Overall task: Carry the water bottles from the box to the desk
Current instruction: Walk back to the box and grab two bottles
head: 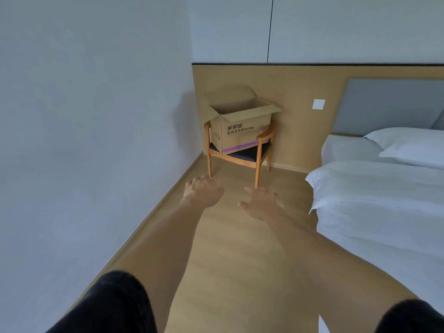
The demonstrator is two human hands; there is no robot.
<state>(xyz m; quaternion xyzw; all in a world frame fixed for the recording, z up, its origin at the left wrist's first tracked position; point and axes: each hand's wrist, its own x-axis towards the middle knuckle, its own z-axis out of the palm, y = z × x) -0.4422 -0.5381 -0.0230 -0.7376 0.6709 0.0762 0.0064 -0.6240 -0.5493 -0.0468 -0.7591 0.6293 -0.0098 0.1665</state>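
Left hand [204, 190] and right hand [260, 200] both reach forward over the floor [228, 248], fingers relaxed and spread, holding nothing, apart from each other. Black sleeves at both upper arms. Ahead, well apart from the hands: box [241, 122], flaps open, sits on a chair [240, 155] in the corner. Box print reads 家家宜 全效洗衣液, purple stripe along its base. Contents not visible; no bottles seen. Bed [384, 188] to the right, wall switch [318, 104] above it.

Chair [240, 156] carries the box [240, 131]
Open-topped, on the dark seat – ahead of both empty hands, well apart.
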